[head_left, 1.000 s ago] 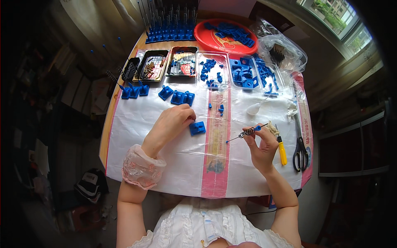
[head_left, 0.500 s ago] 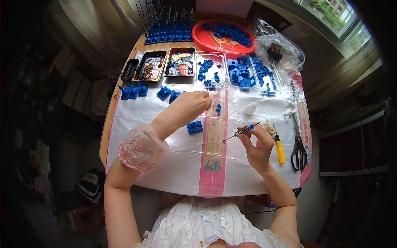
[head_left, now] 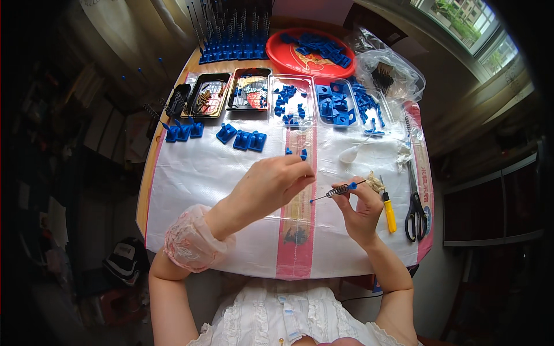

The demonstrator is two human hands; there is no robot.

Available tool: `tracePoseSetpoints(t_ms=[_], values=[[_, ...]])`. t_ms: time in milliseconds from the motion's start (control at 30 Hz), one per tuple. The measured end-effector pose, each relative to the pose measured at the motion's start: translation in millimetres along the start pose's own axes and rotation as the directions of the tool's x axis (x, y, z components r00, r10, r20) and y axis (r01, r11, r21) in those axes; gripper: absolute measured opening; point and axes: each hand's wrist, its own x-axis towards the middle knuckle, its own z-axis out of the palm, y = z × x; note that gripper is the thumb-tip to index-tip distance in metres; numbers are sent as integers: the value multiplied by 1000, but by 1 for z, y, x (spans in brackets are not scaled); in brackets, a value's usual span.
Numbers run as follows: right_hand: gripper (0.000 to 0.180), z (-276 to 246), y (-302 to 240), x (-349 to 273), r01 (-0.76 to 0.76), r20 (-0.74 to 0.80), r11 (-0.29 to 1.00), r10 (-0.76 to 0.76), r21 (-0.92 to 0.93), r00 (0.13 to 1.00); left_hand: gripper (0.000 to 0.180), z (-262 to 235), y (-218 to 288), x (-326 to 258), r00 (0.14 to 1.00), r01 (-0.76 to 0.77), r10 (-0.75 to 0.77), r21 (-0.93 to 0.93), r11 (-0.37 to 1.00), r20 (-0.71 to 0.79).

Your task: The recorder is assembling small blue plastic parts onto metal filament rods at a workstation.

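Observation:
My right hand (head_left: 362, 213) is closed on a thin metal rod with a dark coil spring (head_left: 337, 191) around it; small blue pieces sit on the rod, one at its lower left tip. Left of the spring is my left hand (head_left: 276, 181), its thumb and fingertips pinched together. Whatever that pinch holds, if anything, is too small to make out. Just beyond it lie two small blue plastic pieces (head_left: 303, 154). Farther left stand several blue plastic bases (head_left: 249, 140).
Trays of small parts line the table: gold-coloured pins (head_left: 205, 101), silvery bits (head_left: 255, 89), blue pieces (head_left: 300, 109). Behind are a red basin (head_left: 277, 57) and rows of spring-topped blue stands (head_left: 236, 52). Black scissors (head_left: 415, 216) and a yellow-handled tool (head_left: 390, 216) lie right.
My left hand has come nearer and right, toward the rod, from beside the parts trays. It now covers where a blue block lay. My right hand has barely moved.

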Motion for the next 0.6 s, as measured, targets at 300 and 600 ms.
tracePoseSetpoints(t_ms=[300, 600], values=[[15, -18, 5, -10, -195, -144, 897, 271, 397, 952, 21, 45, 5, -44, 926, 376, -306, -486, 789, 220], [16, -25, 6, -7, -207, -214, 881, 321, 426, 923, 15, 61, -9, -51, 865, 478, -392, -748, 460, 312]])
